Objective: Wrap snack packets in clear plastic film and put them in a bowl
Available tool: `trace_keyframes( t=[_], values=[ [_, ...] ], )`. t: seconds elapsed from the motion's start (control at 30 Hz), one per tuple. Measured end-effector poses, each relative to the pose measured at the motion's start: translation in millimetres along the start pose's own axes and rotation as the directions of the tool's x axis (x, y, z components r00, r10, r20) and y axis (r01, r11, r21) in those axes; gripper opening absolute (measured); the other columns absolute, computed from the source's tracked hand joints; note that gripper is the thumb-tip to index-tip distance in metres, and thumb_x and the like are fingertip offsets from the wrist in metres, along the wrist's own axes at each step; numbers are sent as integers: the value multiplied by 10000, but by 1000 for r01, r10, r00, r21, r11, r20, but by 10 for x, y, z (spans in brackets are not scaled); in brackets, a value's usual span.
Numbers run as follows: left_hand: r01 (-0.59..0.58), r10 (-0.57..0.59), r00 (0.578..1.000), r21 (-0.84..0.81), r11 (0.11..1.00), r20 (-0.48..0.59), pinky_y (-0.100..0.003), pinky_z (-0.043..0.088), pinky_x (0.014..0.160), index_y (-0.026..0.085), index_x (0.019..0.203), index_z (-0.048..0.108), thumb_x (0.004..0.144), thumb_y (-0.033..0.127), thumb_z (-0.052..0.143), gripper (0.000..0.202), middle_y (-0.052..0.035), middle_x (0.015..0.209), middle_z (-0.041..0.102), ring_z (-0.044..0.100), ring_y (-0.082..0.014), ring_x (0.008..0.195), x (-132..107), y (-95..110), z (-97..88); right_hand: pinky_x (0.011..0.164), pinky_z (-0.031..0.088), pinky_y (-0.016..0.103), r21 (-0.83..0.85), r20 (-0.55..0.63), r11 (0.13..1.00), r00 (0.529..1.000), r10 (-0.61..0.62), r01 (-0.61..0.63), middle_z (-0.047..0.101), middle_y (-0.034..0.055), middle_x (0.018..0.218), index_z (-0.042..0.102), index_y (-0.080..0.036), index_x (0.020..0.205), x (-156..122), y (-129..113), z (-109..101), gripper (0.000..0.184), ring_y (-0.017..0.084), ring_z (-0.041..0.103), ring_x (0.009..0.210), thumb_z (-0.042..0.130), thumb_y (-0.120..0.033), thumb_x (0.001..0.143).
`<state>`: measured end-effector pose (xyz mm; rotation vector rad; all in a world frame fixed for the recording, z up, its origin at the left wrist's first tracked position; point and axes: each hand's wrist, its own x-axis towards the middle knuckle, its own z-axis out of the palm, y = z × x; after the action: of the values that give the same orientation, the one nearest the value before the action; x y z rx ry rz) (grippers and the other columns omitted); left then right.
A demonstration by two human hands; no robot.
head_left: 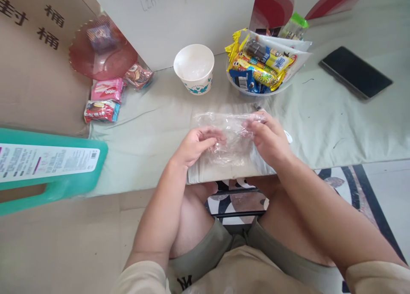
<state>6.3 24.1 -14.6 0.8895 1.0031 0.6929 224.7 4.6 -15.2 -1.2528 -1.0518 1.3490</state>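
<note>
So, clear plastic in right-hand fingers.

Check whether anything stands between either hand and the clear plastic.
Nothing visible does: fingers of both the left hand and the right hand are at the plastic. The cup and bowl stand beyond it, not in between.

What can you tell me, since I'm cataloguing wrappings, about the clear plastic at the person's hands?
The clear plastic looks thin, glossy and see-through, a film or bag, wrinkled, with bright glints along its creases. No print shows on it. It is loosely spread over the pale cloth, near the cloth's front edge. The right hand has its fingertips on the upper right part; the left hand has its fingers at the left side. Whether it rests on the cloth is unclear.
</note>
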Motion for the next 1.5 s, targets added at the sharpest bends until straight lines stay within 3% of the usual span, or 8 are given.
trace_keyframes(
  t=[0.2,0.57,0.83,0.9,1.03,1.07,1.23,1.5],
  values=[
    [2,4,996,70,998,-94,-211,510,509,182,1014,719,736,281,750,297,18,645,720,679,-130,559,-3,16,0,596,484,318,-311,192,948,972,136,-71,658,4,660,576,-218,843,-23,0,-53,255,165,614,600,706,-437,822],
    [-91,92,995,-35,995,37,-303,530,521,157,640,703,679,516,679,362,-88,677,708,641,-185,593,-32,78,-136,595,454,306,43,247,998,969,27,-39,657,22,750,666,-210,821,-60,-94,-152,194,142,578,640,586,-386,829],
    [-311,325,942,148,939,-82,-208,489,597,259,1098,630,625,188,801,508,15,922,644,597,-89,675,52,-61,-134,546,386,279,-92,164,987,976,146,-133,570,-55,749,514,-256,1000,-40,-79,-78,482,116,502,570,823,-339,638],
    [-451,496,845,231,862,-201,-243,534,689,284,1152,589,642,228,798,555,-14,1031,654,650,-127,814,104,-113,-158,570,381,280,-110,165,979,968,187,-170,562,-42,712,539,-232,895,-42,-87,-36,363,119,506,593,786,-376,672],
    [-527,785,411,582,619,-463,-309,533,917,239,981,597,784,315,749,260,-29,1003,636,642,-164,975,117,-195,-97,675,396,303,-196,11,980,999,38,-35,652,19,857,539,-208,724,-61,-107,54,228,143,557,737,709,-357,691],
    [-503,790,426,610,612,-441,-330,521,974,234,985,610,829,352,727,229,-39,1027,651,644,-178,1024,96,-203,-43,705,405,310,-199,-12,980,1000,-14,11,668,27,915,539,-206,716,-70,-111,80,211,151,570,779,700,-339,689],
    [-434,506,856,381,816,-110,-381,480,1101,242,1287,622,839,633,711,601,-103,1377,654,609,-267,1295,19,-179,291,609,361,279,-77,148,996,989,-26,38,493,-48,657,487,-227,741,-131,-98,195,256,105,421,604,699,-369,757],
    [-298,306,952,187,936,-13,-341,537,925,218,1018,783,889,629,661,448,-62,1078,751,687,-226,1031,84,-181,275,794,478,334,-179,13,966,982,-189,188,642,20,993,561,-245,1061,-74,-6,132,367,163,592,866,759,-346,769]
  ],
)
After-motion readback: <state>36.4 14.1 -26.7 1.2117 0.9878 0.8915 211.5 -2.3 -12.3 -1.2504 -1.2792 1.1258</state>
